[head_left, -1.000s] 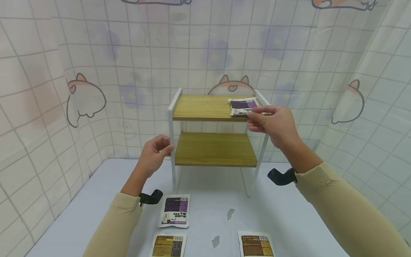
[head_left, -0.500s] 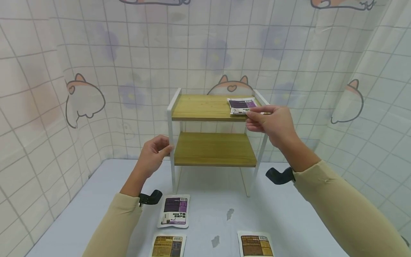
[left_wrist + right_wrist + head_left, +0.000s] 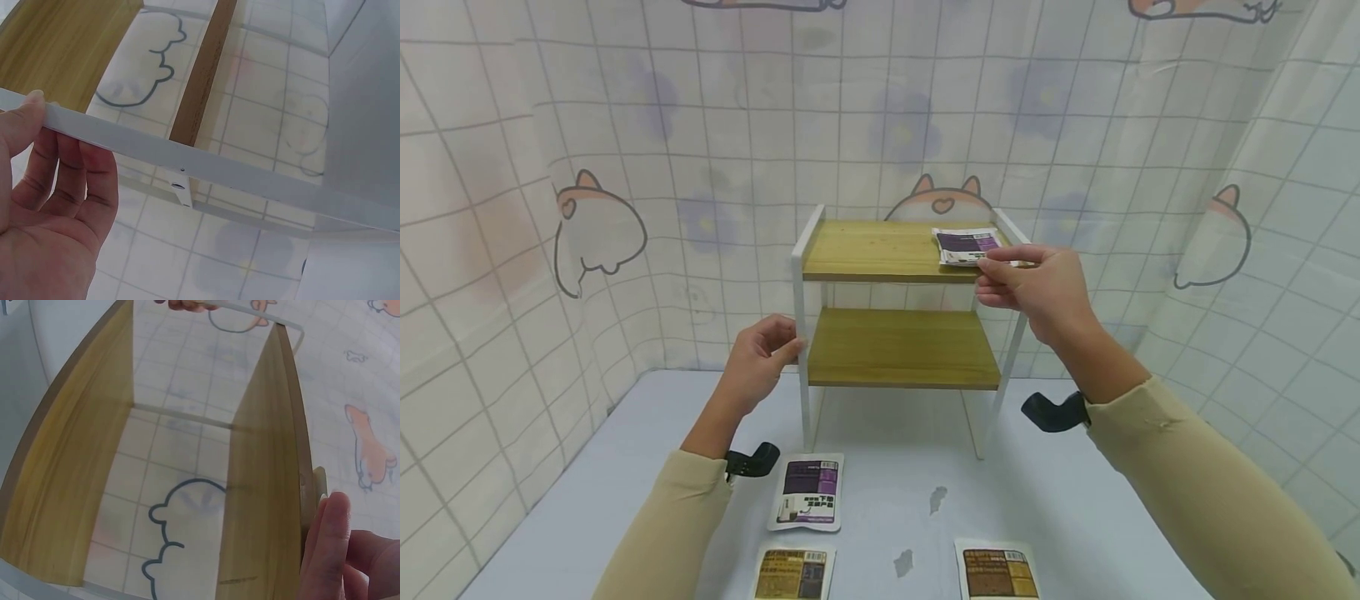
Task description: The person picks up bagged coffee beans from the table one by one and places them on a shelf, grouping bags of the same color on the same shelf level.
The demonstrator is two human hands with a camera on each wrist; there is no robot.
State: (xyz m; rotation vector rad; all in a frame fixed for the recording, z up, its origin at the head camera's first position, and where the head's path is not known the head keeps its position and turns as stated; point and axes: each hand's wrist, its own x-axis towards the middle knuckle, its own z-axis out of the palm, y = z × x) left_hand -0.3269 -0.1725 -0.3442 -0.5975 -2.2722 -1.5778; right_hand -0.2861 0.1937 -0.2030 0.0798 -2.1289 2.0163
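Note:
A two-tier rack with wooden shelves (image 3: 902, 348) and white side frames stands on the table. My left hand (image 3: 758, 364) pinches its left front post (image 3: 140, 142) between thumb and fingers, level with the lower shelf. On the top shelf's right end lies a white pouch with a purple label (image 3: 967, 243). My right hand (image 3: 1041, 287) pinches the pouch's near right corner, at the shelf's front edge; the thumb and fingers cover that corner. In the right wrist view only a sliver of the pouch (image 3: 320, 482) shows beyond the fingers.
On the white table (image 3: 887, 467) lie a second purple-label pouch (image 3: 807, 492), a yellow-label pouch (image 3: 793, 573) and a brown-label pouch (image 3: 997, 572), the last two cut off by the frame. Two grey patches (image 3: 938, 499) mark the tabletop. A gridded curtain (image 3: 737, 150) hangs behind.

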